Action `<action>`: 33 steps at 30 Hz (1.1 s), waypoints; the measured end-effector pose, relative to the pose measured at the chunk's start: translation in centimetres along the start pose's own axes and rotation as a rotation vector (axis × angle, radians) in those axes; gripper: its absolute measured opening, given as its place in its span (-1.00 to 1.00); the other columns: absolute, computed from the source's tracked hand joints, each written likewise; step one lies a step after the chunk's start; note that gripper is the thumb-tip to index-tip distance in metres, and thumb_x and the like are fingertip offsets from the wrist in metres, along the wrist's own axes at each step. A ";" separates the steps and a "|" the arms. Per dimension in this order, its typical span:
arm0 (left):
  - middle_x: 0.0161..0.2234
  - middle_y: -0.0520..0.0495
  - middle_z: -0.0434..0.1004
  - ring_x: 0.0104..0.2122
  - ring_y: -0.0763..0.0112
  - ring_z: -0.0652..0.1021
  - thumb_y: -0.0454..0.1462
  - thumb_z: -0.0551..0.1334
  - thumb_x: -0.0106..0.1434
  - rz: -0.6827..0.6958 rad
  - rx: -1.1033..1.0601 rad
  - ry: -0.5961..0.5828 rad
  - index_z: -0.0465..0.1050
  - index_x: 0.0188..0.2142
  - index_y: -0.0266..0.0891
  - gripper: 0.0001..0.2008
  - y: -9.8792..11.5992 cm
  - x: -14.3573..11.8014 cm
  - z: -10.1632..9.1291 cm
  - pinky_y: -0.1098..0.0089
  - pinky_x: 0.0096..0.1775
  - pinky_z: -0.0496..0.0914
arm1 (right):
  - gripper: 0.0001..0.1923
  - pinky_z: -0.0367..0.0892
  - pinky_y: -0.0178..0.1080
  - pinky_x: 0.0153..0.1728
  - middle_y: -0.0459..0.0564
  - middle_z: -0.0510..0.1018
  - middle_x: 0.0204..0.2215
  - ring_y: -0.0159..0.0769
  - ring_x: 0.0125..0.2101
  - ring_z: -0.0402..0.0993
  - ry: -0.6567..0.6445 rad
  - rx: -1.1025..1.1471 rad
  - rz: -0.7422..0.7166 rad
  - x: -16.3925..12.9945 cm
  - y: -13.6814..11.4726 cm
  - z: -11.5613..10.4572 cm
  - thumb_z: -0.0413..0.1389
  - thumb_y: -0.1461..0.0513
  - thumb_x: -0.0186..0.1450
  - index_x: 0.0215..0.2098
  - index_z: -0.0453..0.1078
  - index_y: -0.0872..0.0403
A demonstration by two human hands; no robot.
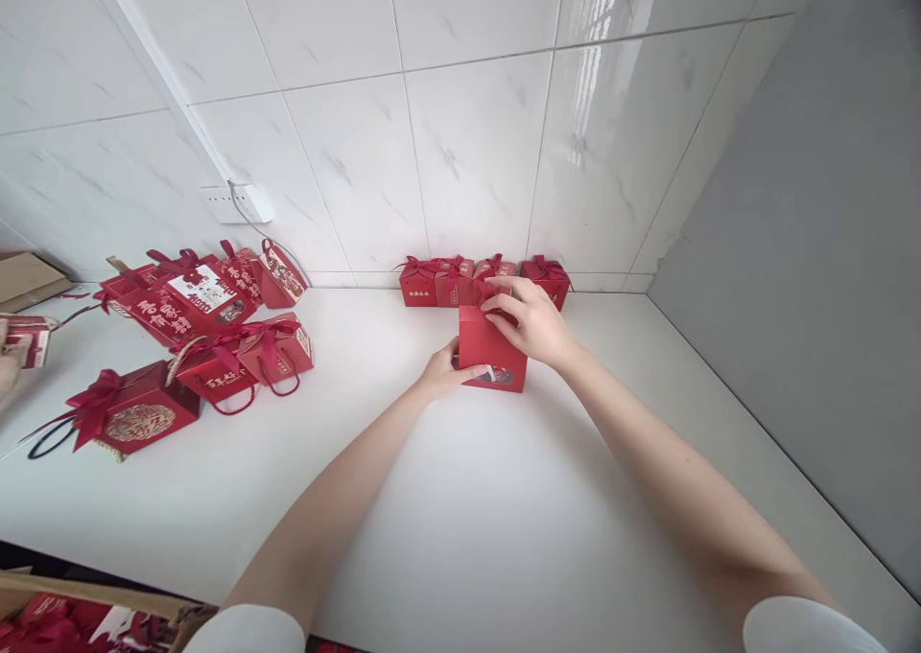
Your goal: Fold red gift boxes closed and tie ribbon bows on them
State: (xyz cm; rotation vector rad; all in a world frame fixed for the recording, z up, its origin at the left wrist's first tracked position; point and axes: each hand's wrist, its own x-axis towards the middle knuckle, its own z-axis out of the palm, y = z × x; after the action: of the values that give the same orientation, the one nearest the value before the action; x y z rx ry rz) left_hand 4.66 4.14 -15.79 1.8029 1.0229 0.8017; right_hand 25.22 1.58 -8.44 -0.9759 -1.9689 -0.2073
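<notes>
My right hand (529, 322) lies over the top of the red box (491, 351), fingers (504, 300) curled down onto its upper edge where a dark red ribbon shows; the fingertips press the box top, closed on it rather than spread. My left hand (444, 370) is at the box's left near corner, thumb laid against the front face and the other fingers tucked behind the left side, so it grips narrowly on that corner. The box stands upright on the white table (460, 500), at the far middle of the surface, just near of a row of small red boxes (479, 279) lined along the foot of the tiled wall (446, 135). I cannot tell whether the held box touches that row.

Both forearms reach in from the near edge, with white sleeves at the bottom of the view.

To the left, well apart from my hands, I note a loose group of red gift boxes with bows and cord handles (194, 337), some lying on their sides. A wall socket (234, 202) with a cable sits above them. At the far left edge another person's hand (11, 361) holds a red box. A grey panel (827, 250) closes the right side.
</notes>
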 end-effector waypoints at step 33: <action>0.07 -0.18 0.46 -0.03 0.20 0.55 0.02 0.21 0.24 0.038 -0.268 0.207 0.11 0.25 -0.14 -0.34 -1.3 0.8 -0.7 0.21 0.02 0.42 | -0.29 0.08 0.06 0.27 -0.01 0.04 0.35 -0.15 0.33 0.00 0.246 0.644 0.551 -2.6 0.6 4.2 0.07 -0.03 0.32 0.34 -0.12 -0.17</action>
State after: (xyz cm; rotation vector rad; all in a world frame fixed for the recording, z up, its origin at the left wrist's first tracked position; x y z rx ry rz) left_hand 4.04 5.43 -16.65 1.5379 0.9626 1.1116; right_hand 23.66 2.54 -13.04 -0.9528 -1.3354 0.5581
